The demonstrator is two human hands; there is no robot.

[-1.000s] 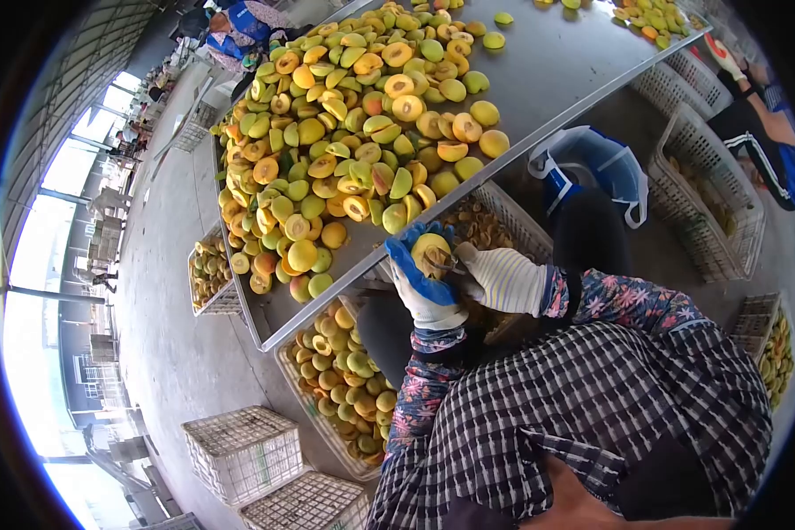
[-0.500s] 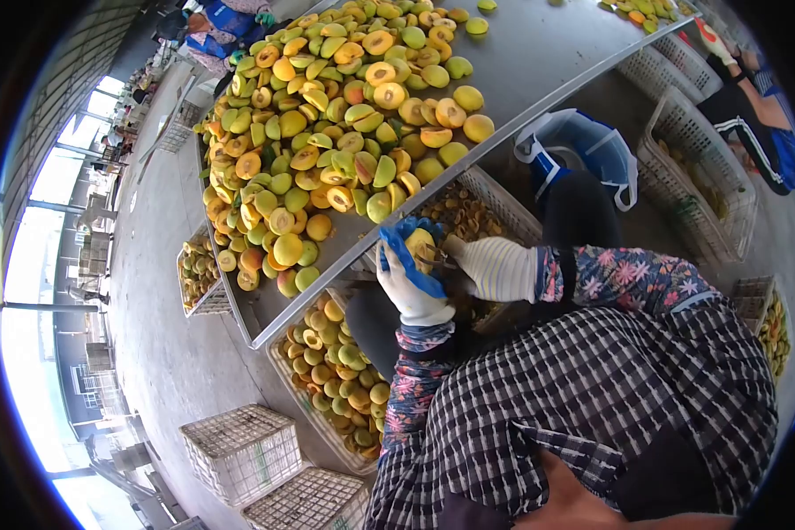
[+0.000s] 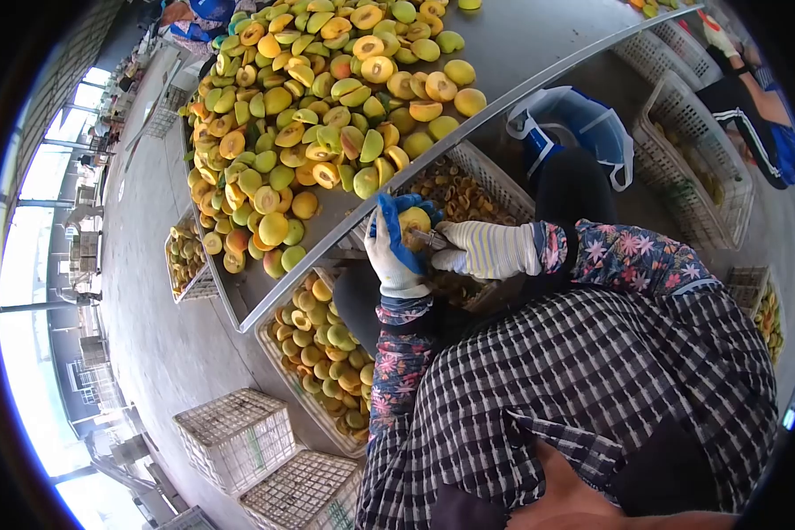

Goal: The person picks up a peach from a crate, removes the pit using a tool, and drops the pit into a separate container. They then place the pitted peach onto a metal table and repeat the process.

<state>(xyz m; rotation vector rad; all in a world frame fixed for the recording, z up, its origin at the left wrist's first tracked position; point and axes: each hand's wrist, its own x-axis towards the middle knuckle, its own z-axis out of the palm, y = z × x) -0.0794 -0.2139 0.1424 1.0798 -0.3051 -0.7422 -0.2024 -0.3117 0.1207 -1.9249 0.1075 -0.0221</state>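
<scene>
Across the metal surface (image 3: 539, 53) spreads a heap of halved fruit (image 3: 327, 115), with a white crate (image 3: 503, 181) of pits tucked under its near edge; just off that edge, both floral-sleeved forearms bend inward so the gloved hands meet above the crate. Upright, the left hand (image 3: 396, 256) has its grip cupped around one fruit half (image 3: 415, 218); the right hand (image 3: 490, 250) lies level, its grip closed on a small metal tool (image 3: 430, 238) whose tip touches that half.

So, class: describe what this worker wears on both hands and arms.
The left hand wears a white knit glove with blue coating; the right hand a white glove with faint stripes. Both arms have dark floral sleeves, meeting a black-and-white checked top.
</scene>
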